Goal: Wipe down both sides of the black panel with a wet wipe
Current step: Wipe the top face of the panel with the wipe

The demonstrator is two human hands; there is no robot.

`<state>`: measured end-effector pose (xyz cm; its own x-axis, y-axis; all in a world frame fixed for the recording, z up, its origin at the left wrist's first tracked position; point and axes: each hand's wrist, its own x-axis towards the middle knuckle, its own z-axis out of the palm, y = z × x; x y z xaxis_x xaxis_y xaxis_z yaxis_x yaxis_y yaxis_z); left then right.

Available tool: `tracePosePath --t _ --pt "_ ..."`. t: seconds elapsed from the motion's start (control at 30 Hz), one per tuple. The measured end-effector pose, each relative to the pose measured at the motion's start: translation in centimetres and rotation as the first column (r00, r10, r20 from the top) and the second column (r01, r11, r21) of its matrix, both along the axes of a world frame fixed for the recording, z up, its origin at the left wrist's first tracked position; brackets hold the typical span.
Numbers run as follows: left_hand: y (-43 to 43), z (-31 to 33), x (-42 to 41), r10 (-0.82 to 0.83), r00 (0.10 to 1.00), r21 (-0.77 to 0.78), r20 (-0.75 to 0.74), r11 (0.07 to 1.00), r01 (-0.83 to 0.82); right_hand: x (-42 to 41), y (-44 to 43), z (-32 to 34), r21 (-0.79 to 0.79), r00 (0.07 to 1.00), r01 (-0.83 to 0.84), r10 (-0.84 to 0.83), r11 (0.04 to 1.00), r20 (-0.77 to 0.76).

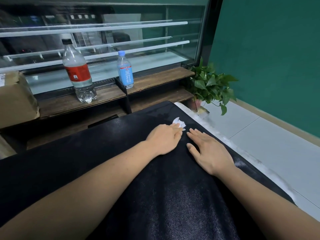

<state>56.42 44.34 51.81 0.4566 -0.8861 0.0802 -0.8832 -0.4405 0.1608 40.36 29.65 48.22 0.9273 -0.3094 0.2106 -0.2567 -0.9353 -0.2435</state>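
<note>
My left grip (pixel 164 139) lay on the panel (pixel 155 196) w/ fingers near straight, pressing the wipe (pixel 179 122) down; the wipe's bunched white end stuck out past the fingertips on the far side. Thumb was hidden, so couldn't tell if it pinched. My right grip (pixel 207 151) was spread flat, palm down on the panel just right of the left one, holding nothing, fingertips close to the left's but apart.

The panel lay flat, running from near me to the far right, w/ a white fuzzy strip (pixel 225 141) along its right edge. Wipe sat near the panel's far end, a wet-looking patch just beyond it.

Far left on a wood shelf (pixel 155 78): a red-label bottle (pixel 78 73) & to its right a blue-label bottle (pixel 125 70), both upright, in front of a glass case (pixel 103 32). A box (pixel 15 99) at the left edge, a plant (pixel 211 84) at the far right by the green wall (pixel 268 49), pale floor (pixel 259 135) beside the panel.
</note>
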Motion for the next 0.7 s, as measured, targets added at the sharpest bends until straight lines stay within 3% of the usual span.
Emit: tracePosePath --t 0.23,0.7 --pt "1.1 -0.3 3.6 -0.067 0.997 0.013 -0.034 0.998 0.068 0.0 0.0 0.0 0.016 1.000 0.003 -0.003 1.000 0.000" --pt "4.4 0.1 12.2 0.232 0.973 0.025 0.015 0.972 -0.232 0.1 -0.1 0.0 0.015 1.000 -0.003 0.003 1.000 0.005"
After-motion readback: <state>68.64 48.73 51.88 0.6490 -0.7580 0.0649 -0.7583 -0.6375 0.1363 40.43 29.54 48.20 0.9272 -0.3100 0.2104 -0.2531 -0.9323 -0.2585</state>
